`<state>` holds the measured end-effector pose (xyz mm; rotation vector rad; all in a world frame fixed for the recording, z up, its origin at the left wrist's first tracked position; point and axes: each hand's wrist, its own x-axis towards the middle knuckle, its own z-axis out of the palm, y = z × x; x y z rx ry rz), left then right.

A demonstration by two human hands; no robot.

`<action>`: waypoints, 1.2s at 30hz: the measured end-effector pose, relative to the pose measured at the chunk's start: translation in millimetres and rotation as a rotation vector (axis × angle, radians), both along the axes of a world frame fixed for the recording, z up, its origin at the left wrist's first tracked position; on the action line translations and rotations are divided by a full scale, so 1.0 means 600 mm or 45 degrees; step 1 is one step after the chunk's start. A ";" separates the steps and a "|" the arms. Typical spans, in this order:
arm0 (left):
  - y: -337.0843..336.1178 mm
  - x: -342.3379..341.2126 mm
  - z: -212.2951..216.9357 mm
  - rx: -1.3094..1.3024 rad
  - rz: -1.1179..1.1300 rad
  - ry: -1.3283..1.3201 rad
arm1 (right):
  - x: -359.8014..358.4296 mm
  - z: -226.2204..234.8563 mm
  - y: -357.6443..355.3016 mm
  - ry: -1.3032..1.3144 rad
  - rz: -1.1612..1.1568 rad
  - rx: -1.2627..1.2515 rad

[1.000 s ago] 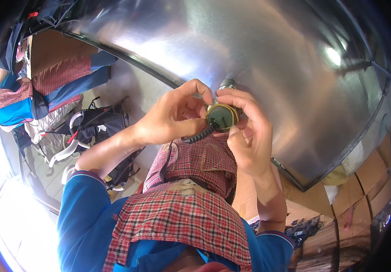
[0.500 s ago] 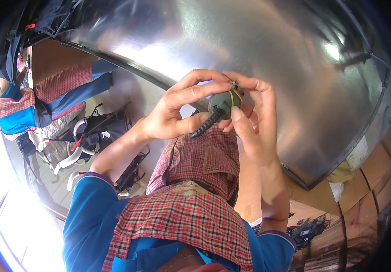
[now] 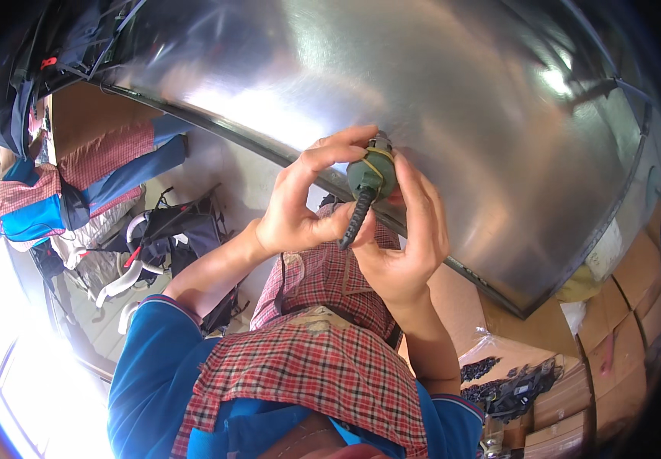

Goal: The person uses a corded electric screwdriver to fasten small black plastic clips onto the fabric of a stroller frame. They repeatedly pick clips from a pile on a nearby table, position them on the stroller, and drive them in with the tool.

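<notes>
Watching from my remote station, left side first. Far left, blue and red-checked clothing, apparently another person's, then a jumble of black cloth and white curved bars beyond the wearer's elbow.

Left hand: index and middle fingers arched over the upper left of a green rounded piece, tips on it near its yellow band; a gap shows under the arch, thumb low and close to the black ribbed tail. I read it as a light pinch.

The piece sits between the hands, over the near edge of a metal table. Its long axis slants: grey end up and away, tail down toward the wearer and a little left. Neither hand is clearly nearer; both touch. The tail drops between the two thumbs.

Right hand: fingers fairly straight along the piece's right flank, thumb beside the tail's lower part, closed about the piece. Further right, cardboard boxes with black parts on top.

Hard to make out: whether the left thumb presses the tail or only lies behind it; the piece's underside; the right fingertips, partly behind it; far left, washed out by glare.
</notes>
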<state>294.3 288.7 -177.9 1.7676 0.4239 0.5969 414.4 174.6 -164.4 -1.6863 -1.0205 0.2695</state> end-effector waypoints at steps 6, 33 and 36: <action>-0.014 0.003 0.006 -0.009 0.062 -0.017 | -0.007 0.007 0.007 0.079 -0.058 0.039; 0.090 0.049 0.176 1.576 -0.943 0.341 | 0.009 0.019 -0.016 0.224 0.229 0.056; 0.101 0.064 0.178 1.459 -0.978 0.380 | 0.017 0.023 -0.010 0.228 0.250 0.042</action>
